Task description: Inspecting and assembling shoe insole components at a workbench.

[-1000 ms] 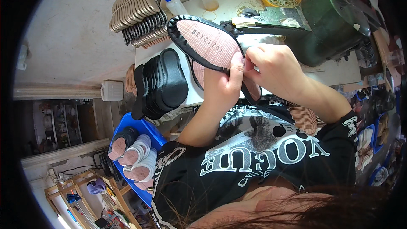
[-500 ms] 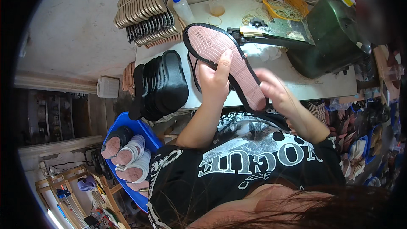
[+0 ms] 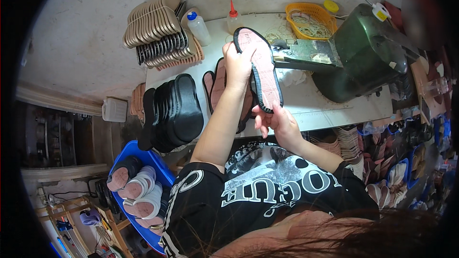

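Observation:
Over the table's front part I hold up a shoe insole (image 3: pixel 264 72) with a pink, textured underside and a black rim. It points nearly straight away from me, wide end far. My left hand (image 3: pixel 237 66) is closed on it from the left, the thumb lying across the pink face. At the narrow near end, my right hand (image 3: pixel 283 125) pinches the tip between thumb and fingers. More pink-bottomed insoles (image 3: pixel 218 86) lie on the table by my left wrist, partly hidden by it. To their left a row of glossy black insoles (image 3: pixel 186 110) leans together.
A green machine (image 3: pixel 361 57) with a long arm stands at the right. Behind are an orange basket (image 3: pixel 330 21) of rubber bands, a red-nozzled bottle (image 3: pixel 233 21), a blue-capped bottle (image 3: pixel 199 29) and bundled bronze insoles (image 3: pixel 153 16). A blue crate (image 3: pixel 165 174) holds rolled insoles at lower left.
The insole has swung from a slant to nearly upright in the view. My right hand has gone from its side edge to the narrow tip. The whole view has shifted slightly.

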{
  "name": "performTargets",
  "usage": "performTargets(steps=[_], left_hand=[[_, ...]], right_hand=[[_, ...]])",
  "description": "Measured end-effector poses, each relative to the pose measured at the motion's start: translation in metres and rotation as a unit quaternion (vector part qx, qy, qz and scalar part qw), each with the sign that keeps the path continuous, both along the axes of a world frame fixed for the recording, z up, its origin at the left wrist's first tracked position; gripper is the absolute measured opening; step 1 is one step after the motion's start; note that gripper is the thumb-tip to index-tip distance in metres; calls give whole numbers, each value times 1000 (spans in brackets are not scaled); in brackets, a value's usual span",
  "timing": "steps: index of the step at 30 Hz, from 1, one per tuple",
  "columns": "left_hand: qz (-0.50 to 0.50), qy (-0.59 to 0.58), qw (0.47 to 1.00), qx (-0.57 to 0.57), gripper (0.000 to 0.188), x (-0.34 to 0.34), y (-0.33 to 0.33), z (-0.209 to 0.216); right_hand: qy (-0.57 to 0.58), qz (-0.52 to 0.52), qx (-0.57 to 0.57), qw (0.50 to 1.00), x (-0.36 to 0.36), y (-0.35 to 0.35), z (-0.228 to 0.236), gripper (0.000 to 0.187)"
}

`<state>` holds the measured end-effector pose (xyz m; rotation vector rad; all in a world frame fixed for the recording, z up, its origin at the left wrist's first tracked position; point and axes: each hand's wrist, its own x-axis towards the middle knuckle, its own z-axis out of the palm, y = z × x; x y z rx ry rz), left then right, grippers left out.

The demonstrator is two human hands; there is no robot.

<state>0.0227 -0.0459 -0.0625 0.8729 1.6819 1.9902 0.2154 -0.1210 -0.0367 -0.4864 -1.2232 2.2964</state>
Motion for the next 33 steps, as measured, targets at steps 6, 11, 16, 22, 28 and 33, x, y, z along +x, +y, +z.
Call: performTargets(steps=[6,11,16,22,28,33], left_hand=[[-34,23,997,-64,39,-14,32,-3],[77,171,964,-187,25,-20,53,18],[-37,-11,999,-10,27,-39,34,19],[-145,-332,914,180,27,8,-82,54],[-153,-318,912,208,29,35,-120,66],[-172,-328,906,206,30,37,-132,50]], right_hand=[[-17,-62,6,998,-9,24,-6,47],[-11,-125,16,992,-27,59,4,42],[-50,-37,63,996,-26,77,2,43],[-103,45,207,972,6,8,17,38],[-167,98,284,939,6,-4,29,35],[-150,121,350,917,0,-16,36,24]])
